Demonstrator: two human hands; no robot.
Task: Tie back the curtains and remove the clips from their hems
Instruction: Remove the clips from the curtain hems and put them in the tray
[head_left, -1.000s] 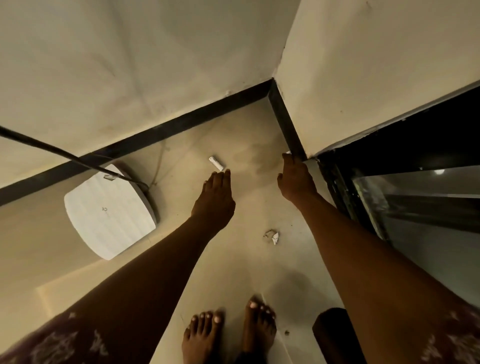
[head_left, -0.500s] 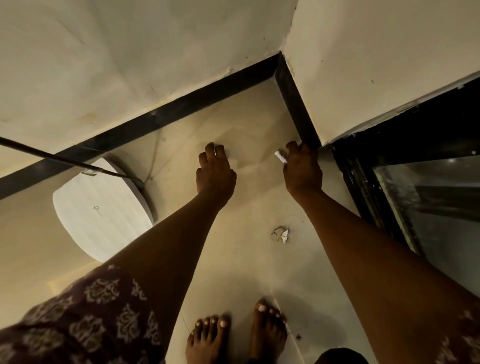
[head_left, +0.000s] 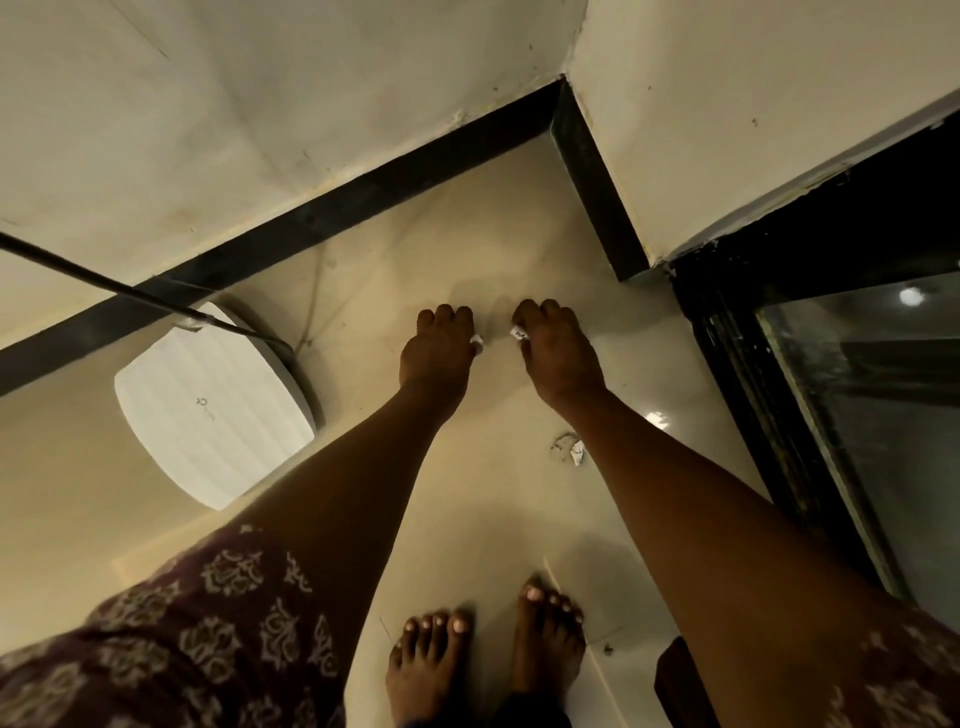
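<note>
Two hands are reaching down over the beige tiled floor (head_left: 467, 493), near the corner with the black skirting (head_left: 332, 213). Left hand (head_left: 439, 348) is curling its fingers round a small white clip (head_left: 477, 341), only a tip showing at the thumb side. Right hand (head_left: 556, 348) is gripping a second white clip with dark print (head_left: 518, 333). Both clips are sitting just apart between the fists. White rounded-square router (head_left: 213, 405) with black cable (head_left: 130, 296) is lying to the left; crumpled paper scrap (head_left: 570, 449) is lying below the right wrist

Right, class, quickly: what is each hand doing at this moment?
Left hand: fingers curled, gripping a small white clip.
Right hand: fingers curled, gripping another white clip.
</note>
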